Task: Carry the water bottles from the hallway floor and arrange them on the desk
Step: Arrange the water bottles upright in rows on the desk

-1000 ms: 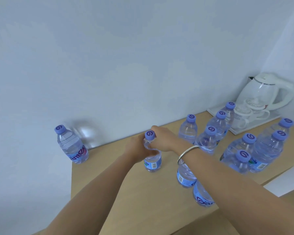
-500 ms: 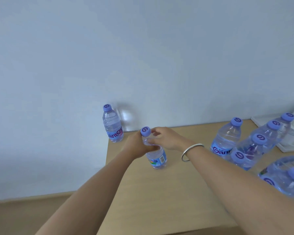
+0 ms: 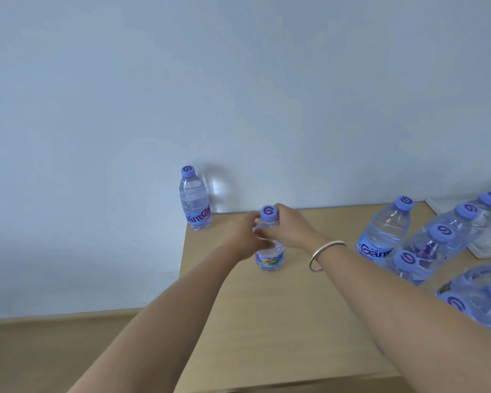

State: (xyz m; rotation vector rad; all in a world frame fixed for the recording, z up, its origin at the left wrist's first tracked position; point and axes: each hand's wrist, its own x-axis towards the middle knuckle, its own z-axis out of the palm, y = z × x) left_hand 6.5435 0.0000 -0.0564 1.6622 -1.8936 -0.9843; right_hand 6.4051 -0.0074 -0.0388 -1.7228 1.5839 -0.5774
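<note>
Both your hands wrap one upright water bottle [image 3: 270,252] mid-worktop [image 3: 267,321]: left hand [image 3: 245,236] grip curled on its body, right hand [image 3: 294,226] at the neck. Corner bottle [image 3: 194,201] sits at the left edge; bottle cluster [image 3: 425,239] crowds right.

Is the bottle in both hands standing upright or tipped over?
Upright. The held bottle has its base on the desk and its purple cap on top, gripped by both hands.
</note>
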